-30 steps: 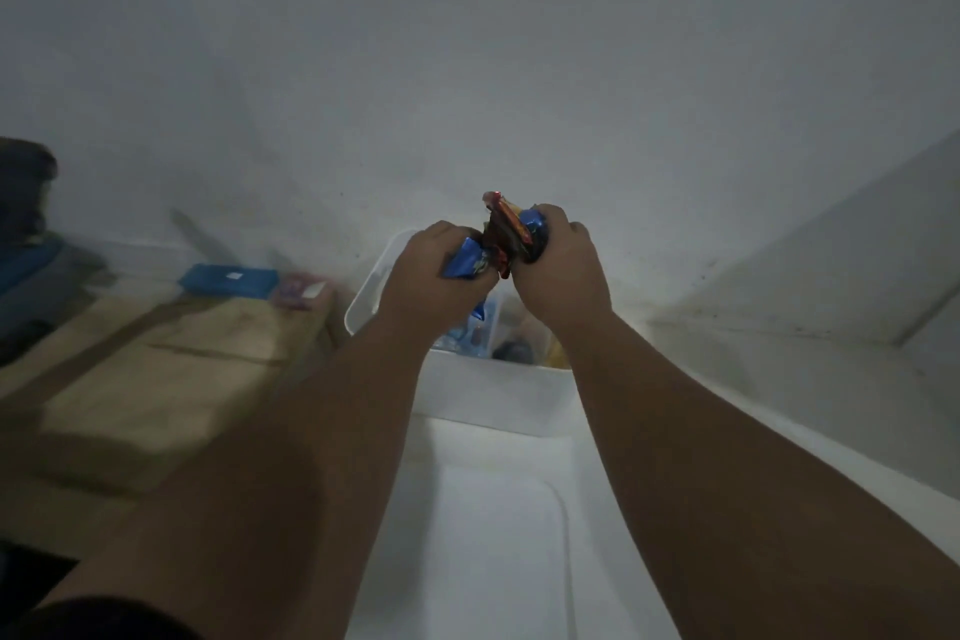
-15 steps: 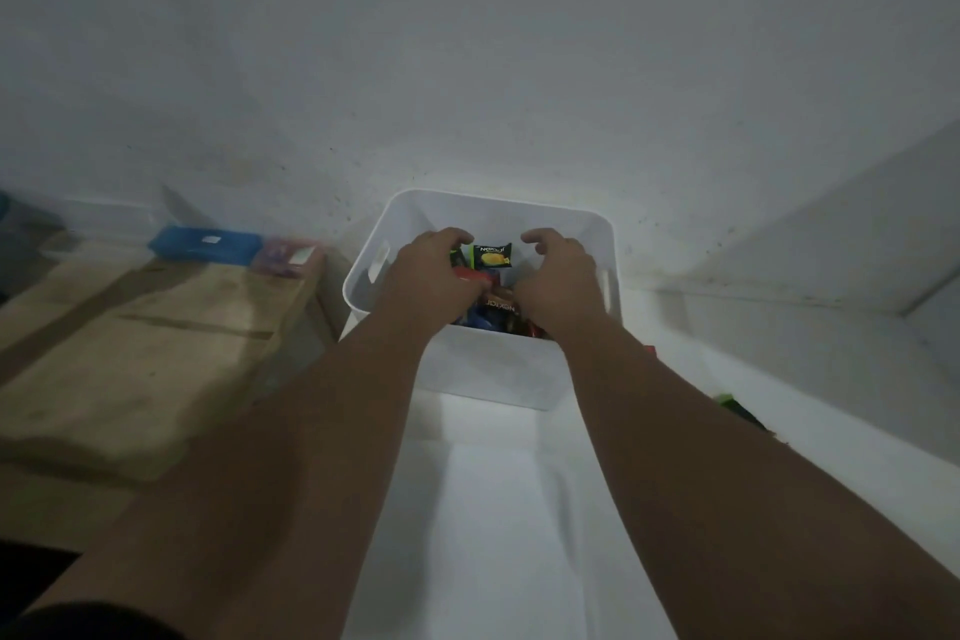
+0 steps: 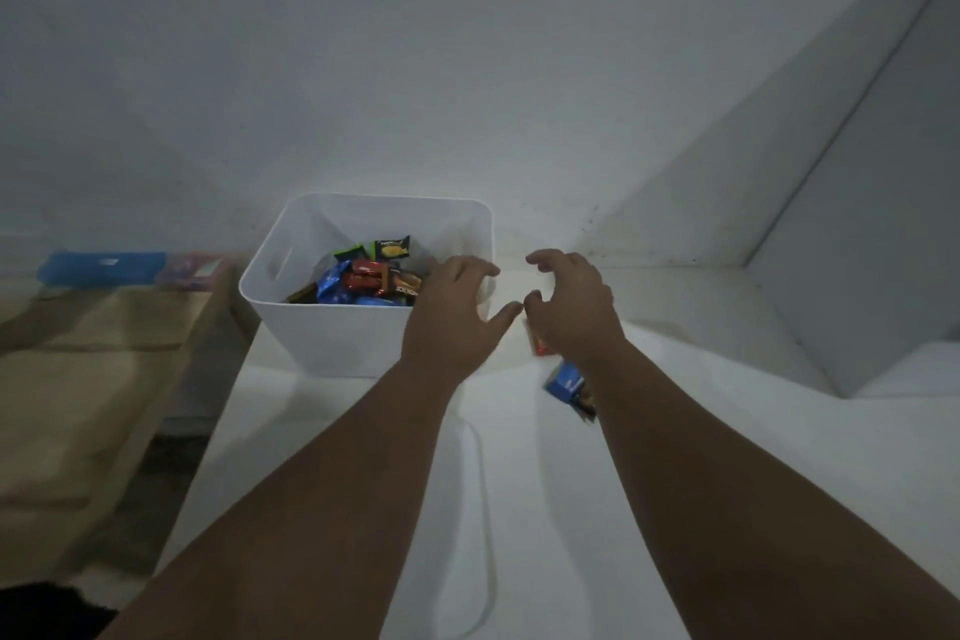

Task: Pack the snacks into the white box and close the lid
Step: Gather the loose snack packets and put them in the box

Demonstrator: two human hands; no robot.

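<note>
The white box [image 3: 291, 276] stands open on the white surface, with several snack packets [image 3: 371, 276] piled inside. My left hand [image 3: 452, 312] hovers over the box's right front corner, fingers spread and holding nothing. My right hand [image 3: 571, 301] is just right of the box, fingers loosely curved and empty. Under my right wrist lie a red packet [image 3: 537, 340] and a blue packet [image 3: 569, 385], both partly hidden by my arm. The white lid [image 3: 467, 509] lies flat on the surface in front of the box, between my forearms.
A wooden bench [image 3: 93, 379] stands to the left, with a blue case [image 3: 101, 267] and a pink item [image 3: 195, 268] at its far end. A white wall rises behind the box. A grey panel [image 3: 857, 250] slopes at the right.
Both hands dropped the held packets into the box, then came out of it and moved to the right, now empty. The view shifted right and down, showing two packets beside the box.
</note>
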